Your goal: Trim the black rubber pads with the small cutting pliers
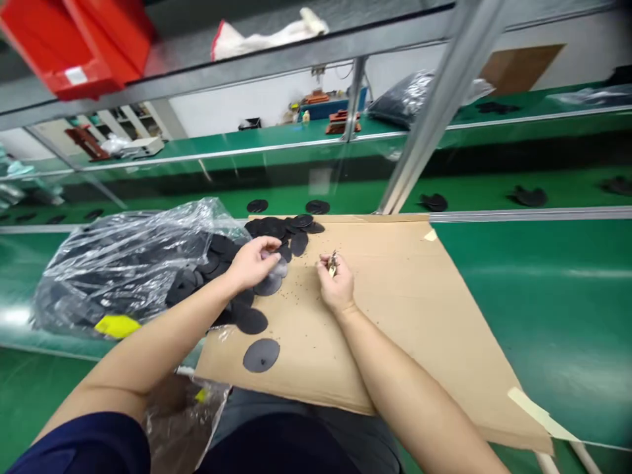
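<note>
My left hand (253,264) is closed, thumb and fingers pinching the edge of a thin dark disc (280,267) that is blurred. Below it, another grey disc (268,284) lies on the cardboard sheet (395,296). My right hand (338,284) is wrapped around a small pair of nippers (332,264), jaws pointing up and away. A heap of black discs (271,227) lies ahead of my left hand. Nearer to me, a single disc (261,355) with a small nub at its centre rests on the cardboard. Tiny dark crumbs (299,289) are scattered between my hands.
A clear plastic bag (133,263) full of black discs lies to my left. Beyond the cardboard runs a green conveyor belt (291,187) carrying spaced black pieces (434,202). A metal post (434,112) rises ahead, and a red bin (83,46) sits on the overhead shelf.
</note>
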Action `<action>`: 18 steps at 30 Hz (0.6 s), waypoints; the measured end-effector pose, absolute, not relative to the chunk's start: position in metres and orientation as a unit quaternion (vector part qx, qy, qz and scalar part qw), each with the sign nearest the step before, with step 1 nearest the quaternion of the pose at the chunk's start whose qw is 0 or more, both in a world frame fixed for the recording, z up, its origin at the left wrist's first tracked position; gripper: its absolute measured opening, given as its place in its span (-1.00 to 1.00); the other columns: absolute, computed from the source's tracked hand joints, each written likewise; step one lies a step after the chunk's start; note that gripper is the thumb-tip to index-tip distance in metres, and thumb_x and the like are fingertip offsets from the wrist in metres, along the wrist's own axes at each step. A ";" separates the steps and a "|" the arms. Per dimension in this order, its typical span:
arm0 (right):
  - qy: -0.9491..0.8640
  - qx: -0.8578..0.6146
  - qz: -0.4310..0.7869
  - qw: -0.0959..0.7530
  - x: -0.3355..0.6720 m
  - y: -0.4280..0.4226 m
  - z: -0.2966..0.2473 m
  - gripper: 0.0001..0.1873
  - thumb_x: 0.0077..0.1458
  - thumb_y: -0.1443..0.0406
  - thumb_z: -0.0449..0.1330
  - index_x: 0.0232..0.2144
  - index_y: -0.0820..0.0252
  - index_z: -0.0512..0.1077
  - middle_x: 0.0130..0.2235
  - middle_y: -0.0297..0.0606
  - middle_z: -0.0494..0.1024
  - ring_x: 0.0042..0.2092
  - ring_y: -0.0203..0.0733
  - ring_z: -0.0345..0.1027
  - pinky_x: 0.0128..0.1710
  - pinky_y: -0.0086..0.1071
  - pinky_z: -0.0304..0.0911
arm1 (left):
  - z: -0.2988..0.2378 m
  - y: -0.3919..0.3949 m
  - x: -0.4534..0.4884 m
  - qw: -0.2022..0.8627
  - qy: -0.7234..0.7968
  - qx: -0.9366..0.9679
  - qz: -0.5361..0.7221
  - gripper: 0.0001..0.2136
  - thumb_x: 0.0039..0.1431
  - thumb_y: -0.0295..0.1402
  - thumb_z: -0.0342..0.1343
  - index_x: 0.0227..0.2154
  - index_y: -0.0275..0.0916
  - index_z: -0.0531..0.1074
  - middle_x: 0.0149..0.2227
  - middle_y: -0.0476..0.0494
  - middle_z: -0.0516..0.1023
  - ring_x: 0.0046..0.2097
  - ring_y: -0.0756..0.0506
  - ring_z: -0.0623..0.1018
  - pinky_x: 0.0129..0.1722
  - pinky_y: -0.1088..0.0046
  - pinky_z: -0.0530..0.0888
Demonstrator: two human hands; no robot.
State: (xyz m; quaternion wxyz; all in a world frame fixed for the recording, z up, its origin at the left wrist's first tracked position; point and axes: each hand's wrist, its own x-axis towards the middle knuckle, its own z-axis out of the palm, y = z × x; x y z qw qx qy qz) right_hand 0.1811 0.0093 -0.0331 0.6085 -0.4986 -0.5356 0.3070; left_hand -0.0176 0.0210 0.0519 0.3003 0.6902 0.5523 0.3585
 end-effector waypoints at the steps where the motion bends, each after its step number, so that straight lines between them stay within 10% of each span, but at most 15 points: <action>1: -0.543 -0.499 0.303 0.604 0.180 0.010 -0.035 -0.75 0.03 0.16 0.15 -0.28 0.20 0.38 -0.35 -0.25 0.50 -0.33 -0.19 0.39 -0.21 -0.29 0.33 | 0.050 -0.004 -0.030 0.265 0.544 0.722 0.334 -0.68 0.03 -0.34 0.15 -0.11 -0.24 0.48 -0.09 -0.22 0.52 -0.05 -0.16 0.50 0.05 0.26 0.39; 8: -0.612 -0.486 0.261 0.567 0.175 0.006 -0.042 -0.75 0.03 0.21 0.17 -0.23 0.21 0.39 -0.36 -0.24 0.50 -0.34 -0.18 0.40 -0.22 -0.27 0.33 | 0.003 -0.118 -0.074 0.159 0.484 0.845 0.160 -0.05 -0.22 0.13 0.26 0.23 -0.25 0.18 0.31 -0.46 0.04 0.32 -0.45 0.01 0.26 -0.10 -0.05; 18: -0.660 -0.485 0.215 0.531 0.175 0.004 -0.042 -0.76 0.04 0.21 0.16 -0.24 0.21 0.39 -0.34 -0.22 0.51 -0.32 -0.16 0.42 -0.20 -0.25 0.36 | -0.019 -0.056 -0.032 0.107 0.496 0.844 0.176 -0.38 0.17 -0.06 0.00 0.20 -0.34 0.19 0.29 -0.47 0.10 0.35 -0.34 -0.02 0.28 -0.02 -0.06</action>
